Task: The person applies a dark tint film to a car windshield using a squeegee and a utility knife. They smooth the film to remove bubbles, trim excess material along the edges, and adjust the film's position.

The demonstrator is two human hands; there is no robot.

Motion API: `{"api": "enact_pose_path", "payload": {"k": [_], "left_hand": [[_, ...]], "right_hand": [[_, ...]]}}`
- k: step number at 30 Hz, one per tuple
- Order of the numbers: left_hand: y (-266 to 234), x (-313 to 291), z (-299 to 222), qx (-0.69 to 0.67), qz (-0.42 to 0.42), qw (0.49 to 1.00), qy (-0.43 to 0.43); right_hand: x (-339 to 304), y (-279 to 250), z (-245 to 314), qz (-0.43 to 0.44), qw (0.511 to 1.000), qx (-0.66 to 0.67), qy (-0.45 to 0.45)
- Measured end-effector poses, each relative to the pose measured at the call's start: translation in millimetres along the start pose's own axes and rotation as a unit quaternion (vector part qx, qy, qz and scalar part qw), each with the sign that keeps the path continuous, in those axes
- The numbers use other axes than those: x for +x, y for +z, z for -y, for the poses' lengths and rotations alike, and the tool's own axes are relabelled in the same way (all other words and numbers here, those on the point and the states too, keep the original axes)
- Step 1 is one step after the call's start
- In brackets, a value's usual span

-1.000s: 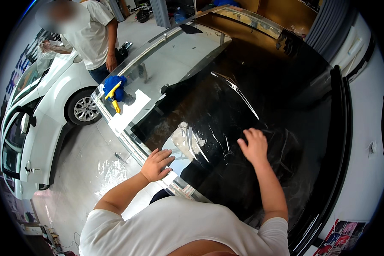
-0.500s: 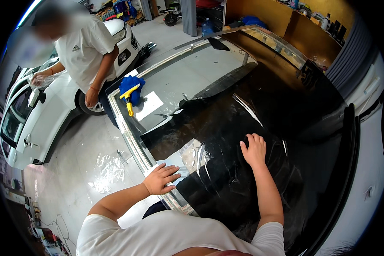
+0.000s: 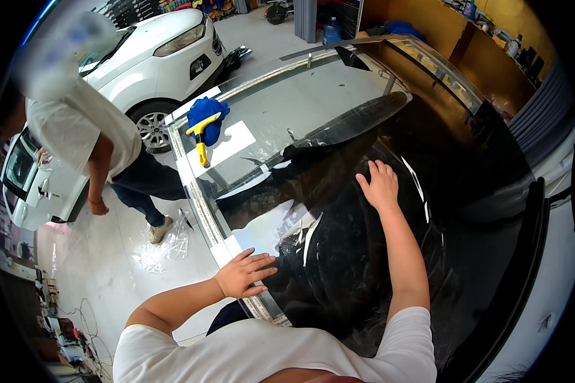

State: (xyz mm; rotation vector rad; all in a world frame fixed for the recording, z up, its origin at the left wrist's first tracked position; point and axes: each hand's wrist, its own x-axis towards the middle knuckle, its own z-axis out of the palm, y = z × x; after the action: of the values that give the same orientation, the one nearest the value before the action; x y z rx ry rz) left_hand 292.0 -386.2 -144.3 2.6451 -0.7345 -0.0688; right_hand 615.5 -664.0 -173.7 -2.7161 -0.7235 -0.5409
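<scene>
Dark film (image 3: 342, 287) stretches wrinkled across a glass table (image 3: 202, 214), beneath the right hand (image 3: 382, 185) and beside the left hand (image 3: 246, 274). The right hand lies palm down on it, fingers extended and slightly parted. The left hand, fingers spread, rests at the table's left edge; neither hand grasps anything.

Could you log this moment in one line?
left hand: open, at edge of glass table; right hand: open, over dark film; nearby: yellow squeegee, partly on blue cloth
</scene>
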Motion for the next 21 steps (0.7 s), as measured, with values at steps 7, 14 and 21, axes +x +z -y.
{"api": "enact_pose_path", "payload": {"k": [7,14,21], "left_hand": [[2,-1,0,-0.01,0.011,1.0,-0.005],[-1,-1,-1,-0.002,0.019,1.0,-0.002],[0,4,-1,0.012,0.002,1.0,0.011]], "right_hand": [[45,22,-37,0.062,0.984,-0.042,0.161],[13,-2,-7,0.045,0.996,-0.031,0.069],[-20,-11,-13,0.093,0.994,0.002,0.054]]}}
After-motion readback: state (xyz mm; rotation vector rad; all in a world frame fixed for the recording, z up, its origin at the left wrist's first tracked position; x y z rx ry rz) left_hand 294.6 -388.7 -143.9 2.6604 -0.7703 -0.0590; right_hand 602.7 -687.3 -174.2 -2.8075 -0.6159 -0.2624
